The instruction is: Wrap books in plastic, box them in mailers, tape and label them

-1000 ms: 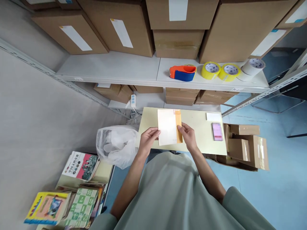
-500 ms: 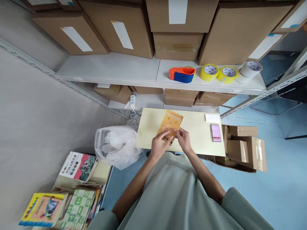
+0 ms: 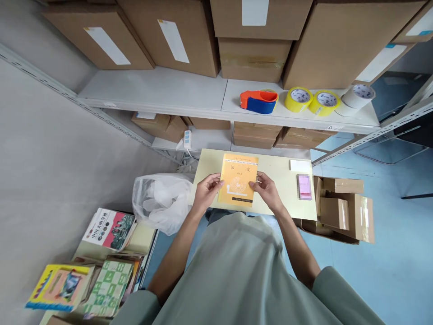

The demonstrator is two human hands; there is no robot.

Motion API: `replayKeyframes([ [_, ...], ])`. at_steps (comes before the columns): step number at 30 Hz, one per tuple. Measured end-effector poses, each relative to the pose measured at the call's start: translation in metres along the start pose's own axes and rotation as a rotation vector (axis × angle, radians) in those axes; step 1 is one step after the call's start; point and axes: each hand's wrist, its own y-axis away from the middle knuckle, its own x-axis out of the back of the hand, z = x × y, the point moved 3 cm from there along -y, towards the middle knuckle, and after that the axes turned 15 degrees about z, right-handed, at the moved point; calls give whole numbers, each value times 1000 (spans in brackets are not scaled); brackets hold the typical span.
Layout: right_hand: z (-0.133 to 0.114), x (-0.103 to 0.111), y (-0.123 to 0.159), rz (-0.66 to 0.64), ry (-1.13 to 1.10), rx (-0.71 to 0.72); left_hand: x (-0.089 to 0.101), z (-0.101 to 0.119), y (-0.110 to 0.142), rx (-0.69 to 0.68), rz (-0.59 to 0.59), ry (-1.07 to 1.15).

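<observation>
An orange book (image 3: 238, 180) with Chinese characters and a white spiral design on its cover is held up in front of me, cover towards me. My left hand (image 3: 208, 192) grips its left edge, thumb on the cover and fingers behind. On the opposite edge my right hand (image 3: 267, 189) pinches it the same way. Beneath the book is a pale yellow table (image 3: 280, 198). A phone with a pinkish, blurred screen (image 3: 305, 187) and a small white box (image 3: 299, 165) lie towards the table's right end.
A shelf (image 3: 162, 90) bears cartons, a tape dispenser (image 3: 259, 102) and tape rolls (image 3: 298, 99). A plastic bag (image 3: 162, 198) hangs left of the table. Stacked books (image 3: 110, 289) lie lower left. An open carton (image 3: 363, 219) holding boxes stands right on the floor.
The book has gone from its white-and-orange side, through a tilted position, to its orange front cover facing me upright. Both hands have shifted their hold to its two side edges.
</observation>
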Motion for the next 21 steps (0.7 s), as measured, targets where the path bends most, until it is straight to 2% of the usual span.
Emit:
replayKeyframes([
  [6, -14, 1, -2, 52, 53, 209, 5, 24, 6, -236, 44, -48],
  [9, -22, -3, 2, 22, 35, 330, 8, 35, 12, -410, 62, -73],
  [11, -23, -6, 4, 8, 8, 363, 10, 38, 16, -494, 79, -96],
  [13, -22, -7, 6, 23, 14, 380, 12, 38, 19, -499, 91, -94],
  [18, -22, -8, 7, 40, 63, 410, 14, 33, 20, -342, 58, -35],
  [21, -20, -6, 6, 62, 114, 385, 16, 31, 20, -298, 82, -49],
])
